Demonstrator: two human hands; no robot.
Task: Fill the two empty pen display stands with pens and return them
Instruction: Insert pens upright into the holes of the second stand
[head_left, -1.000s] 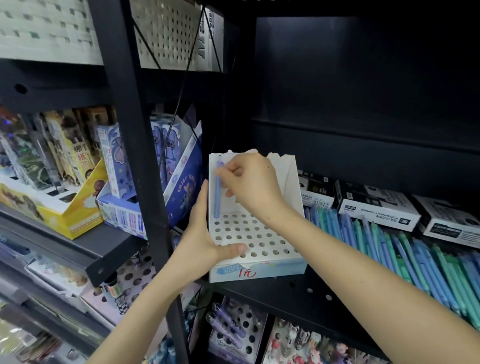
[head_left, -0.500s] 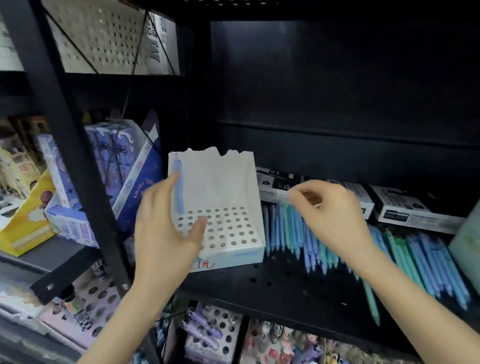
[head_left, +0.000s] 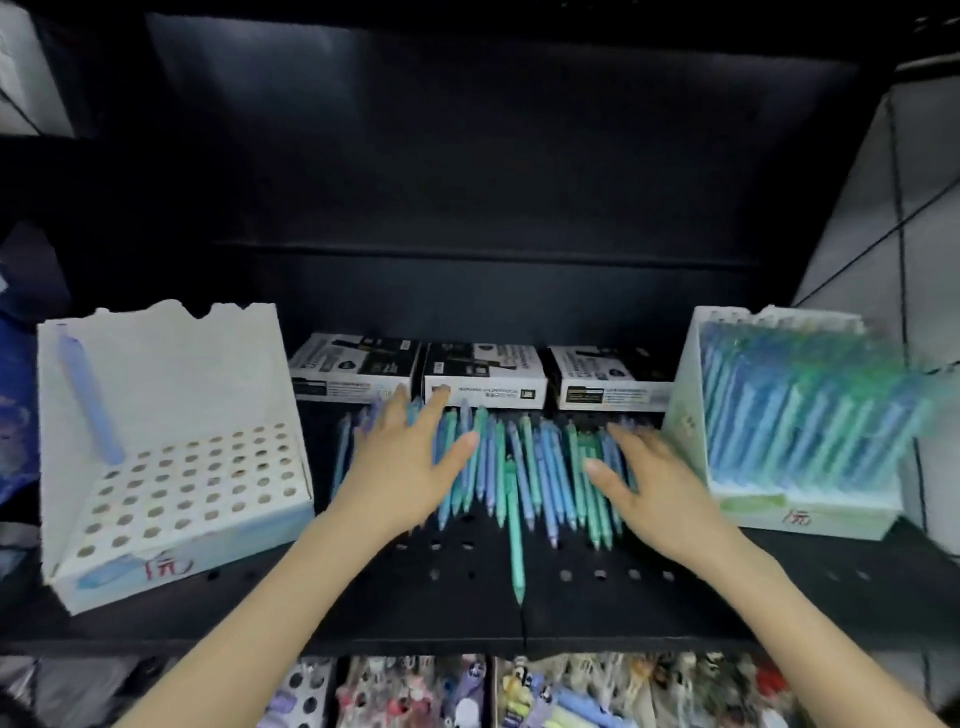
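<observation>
A white pen display stand (head_left: 171, 415) stands at the left of the black shelf, its grid of holes bare except for one lilac pen (head_left: 91, 395) at the back left. A second white stand (head_left: 795, 514) at the right is packed with blue and green pens. Between them lies a loose heap of blue and green pens (head_left: 519, 467). My left hand (head_left: 405, 467) lies flat with straight fingers on the heap's left side. My right hand (head_left: 654, 499) rests with spread fingers on the heap's right side. One green pen (head_left: 515, 540) sticks out toward the shelf's front edge.
Three black-and-white boxes (head_left: 483, 379) sit in a row behind the heap. The perforated black shelf (head_left: 415, 597) ends in a front edge close to me. Below it, a lower tier (head_left: 519, 696) holds colourful pens and stands.
The view swung right. My left hand let go of the left stand and moved onto the pen heap. My right hand came down onto the heap's right side. The full stand came into view.
</observation>
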